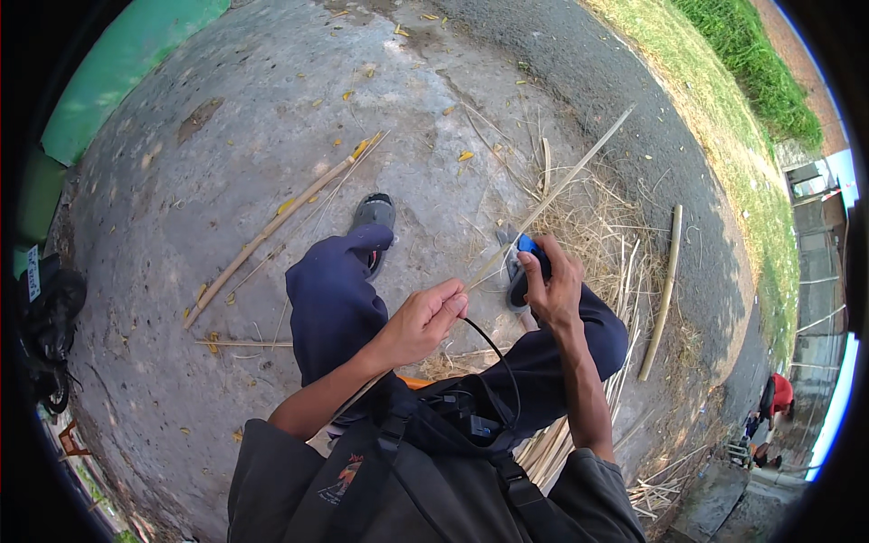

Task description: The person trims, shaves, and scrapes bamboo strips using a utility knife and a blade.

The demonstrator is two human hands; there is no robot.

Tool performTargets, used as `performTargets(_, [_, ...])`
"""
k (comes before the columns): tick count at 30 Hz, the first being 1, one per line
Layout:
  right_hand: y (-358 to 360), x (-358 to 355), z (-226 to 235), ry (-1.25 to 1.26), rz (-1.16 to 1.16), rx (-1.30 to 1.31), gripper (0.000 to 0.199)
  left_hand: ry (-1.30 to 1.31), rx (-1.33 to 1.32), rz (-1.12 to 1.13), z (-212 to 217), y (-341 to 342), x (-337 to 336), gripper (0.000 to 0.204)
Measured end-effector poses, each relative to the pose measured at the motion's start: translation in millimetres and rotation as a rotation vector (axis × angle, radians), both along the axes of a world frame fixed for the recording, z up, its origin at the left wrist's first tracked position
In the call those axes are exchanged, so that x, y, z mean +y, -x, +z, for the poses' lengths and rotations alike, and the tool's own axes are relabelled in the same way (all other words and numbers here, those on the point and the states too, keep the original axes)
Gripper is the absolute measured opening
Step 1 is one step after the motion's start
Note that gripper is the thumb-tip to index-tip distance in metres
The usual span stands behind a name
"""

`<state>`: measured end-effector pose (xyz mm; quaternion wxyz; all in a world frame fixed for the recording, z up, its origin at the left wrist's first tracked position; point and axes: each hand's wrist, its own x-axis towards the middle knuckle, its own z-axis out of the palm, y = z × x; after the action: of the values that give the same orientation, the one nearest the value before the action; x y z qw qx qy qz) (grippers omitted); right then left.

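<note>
A long, pale bamboo strip (579,170) slants from between my legs up toward the far right. My left hand (421,321) is closed, pinching its near end between thumb and fingers. On the right, my right hand (554,281) is wrapped round a knife (530,245) with a blue and black handle, close beside the strip. A grey part that looks like its blade points toward the strip; whether it touches cannot be made out. Fine shavings (588,226) lie on the ground beyond my right hand.
A bamboo pole (262,240) lies to the left, and a shorter thick piece (665,290) to the right. Split strips (548,450) are heaped beside my right leg. A black bag-like object (54,317) sits at the far left; a person in red (778,395) is far right.
</note>
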<state>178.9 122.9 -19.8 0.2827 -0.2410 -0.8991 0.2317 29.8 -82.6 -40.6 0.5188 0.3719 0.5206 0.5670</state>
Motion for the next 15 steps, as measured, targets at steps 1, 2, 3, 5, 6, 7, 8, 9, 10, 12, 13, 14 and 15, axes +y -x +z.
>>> performTargets(1, [-1,4,1,-0.003,-0.002,0.002,0.026,0.018,0.041,0.009,2,-1,-6,0.026])
performTargets(2, [-3,10,3,0.045,-0.043,-0.009,0.027,0.017,0.043,0.006,5,-4,-14,0.026])
performTargets(3, [-5,14,5,0.094,-0.084,-0.019,0.027,0.034,0.026,0.011,7,-6,-22,0.026])
performTargets(5, [-7,13,5,0.028,-0.047,-0.042,0.027,0.046,0.010,0.015,11,-8,-35,0.027])
performTargets(6, [-6,11,5,0.015,-0.044,-0.026,0.027,0.055,0.053,0.026,12,-8,-39,0.027])
performTargets(7, [-6,9,6,0.002,-0.042,-0.011,0.027,0.063,0.096,0.038,13,-9,-43,0.027])
performTargets(8, [-6,11,7,0.019,-0.067,0.006,0.026,0.059,0.097,0.038,15,-11,-49,0.027])
performTargets(9, [-8,13,6,0.014,-0.068,0.008,0.026,0.063,0.100,0.042,18,-12,-54,0.027])
performTargets(10, [-9,15,5,-0.015,-0.070,-0.009,0.026,0.066,0.103,0.046,19,-14,-59,0.027])
performTargets(12, [-7,12,9,-0.040,-0.050,0.017,0.025,0.072,0.112,0.060,19,-16,-68,0.027])
performTargets(13, [-7,14,9,-0.045,-0.051,0.020,0.025,0.082,0.118,0.074,19,-17,-72,0.027])
performTargets(14, [-9,18,7,-0.059,-0.099,0.014,0.025,0.077,0.119,0.074,20,-17,-76,0.027])
performTargets(15, [-11,22,5,-0.073,-0.147,0.008,0.025,0.111,0.133,0.046,22,-16,-81,0.026])
